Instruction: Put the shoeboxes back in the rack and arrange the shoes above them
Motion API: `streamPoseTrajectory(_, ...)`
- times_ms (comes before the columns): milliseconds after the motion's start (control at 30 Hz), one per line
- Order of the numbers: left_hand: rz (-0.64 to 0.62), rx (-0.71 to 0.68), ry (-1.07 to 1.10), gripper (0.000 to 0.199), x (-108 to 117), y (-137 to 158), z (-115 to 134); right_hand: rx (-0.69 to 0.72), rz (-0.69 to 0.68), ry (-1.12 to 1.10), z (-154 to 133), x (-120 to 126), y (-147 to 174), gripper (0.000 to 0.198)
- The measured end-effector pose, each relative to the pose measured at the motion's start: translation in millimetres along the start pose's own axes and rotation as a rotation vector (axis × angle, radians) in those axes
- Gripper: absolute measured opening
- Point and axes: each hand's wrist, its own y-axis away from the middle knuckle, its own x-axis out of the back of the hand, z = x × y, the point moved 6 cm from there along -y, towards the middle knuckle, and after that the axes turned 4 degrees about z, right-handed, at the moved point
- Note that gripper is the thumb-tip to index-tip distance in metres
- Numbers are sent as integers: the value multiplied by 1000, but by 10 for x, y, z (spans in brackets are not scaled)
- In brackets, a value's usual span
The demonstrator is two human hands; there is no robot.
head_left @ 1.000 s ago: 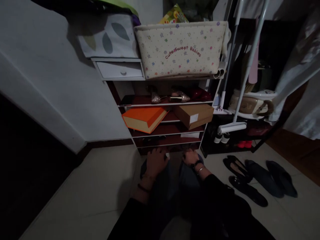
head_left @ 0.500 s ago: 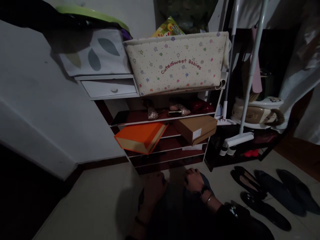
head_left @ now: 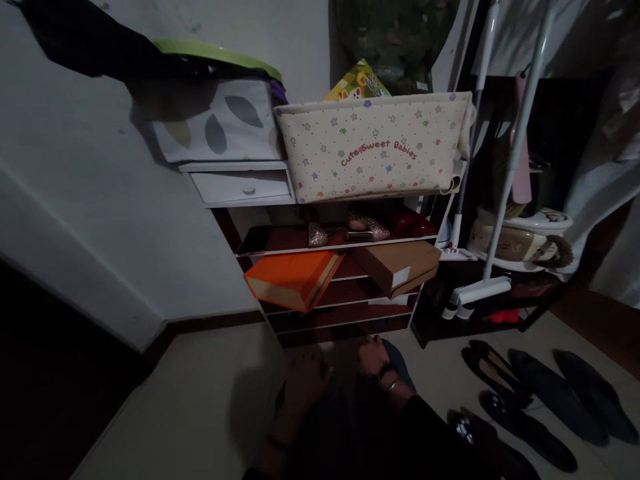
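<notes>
The left hand [head_left: 304, 379] and right hand [head_left: 371, 357] are resting on the knees [head_left: 399, 365], the left thumb standing apart, the right fingers curling, how tightly I cannot tell. Ahead, an orange box [head_left: 283, 273] and brown cardboard box [head_left: 380, 267] are jutting from the shoe rack [head_left: 343, 292].

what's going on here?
A person is in front of a shoe rack, left hand and right hand over their knees; neither visibly holds anything, though the left is in deep shadow. An orange box and, to its right, a brown box jut out of the rack's front. A patterned basket sits on top, and dark shoes are on the floor at right.
</notes>
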Motion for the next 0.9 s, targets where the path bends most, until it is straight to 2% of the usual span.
streamPoseTrajectory(100,13,1,6,33,36,51,-25,1,14,-29,-3,45,104,31)
streamPoseTrajectory(200,8,-4,-13,35,48,50,54,15,-7,-46,18,38,228,28)
streamPoseTrajectory(300,-29,-27,-48,38,29,-32,268,6,-9,-55,161,44,335,26)
streamPoseTrajectory(533,-69,-74,-62,37,-79,-272,961,-56,41,-80,744,194,670,29)
streamPoseTrajectory(667,-74,-116,-86,39,-134,-322,1307,-88,72,-102,923,249,779,29)
streamPoseTrajectory(767,-83,-133,-108,41,-144,-352,1468,-96,92,-114,949,244,775,29)
streamPoseTrajectory(900,-104,-146,-126,41,-133,-387,1522,-94,120,-130,936,219,742,27)
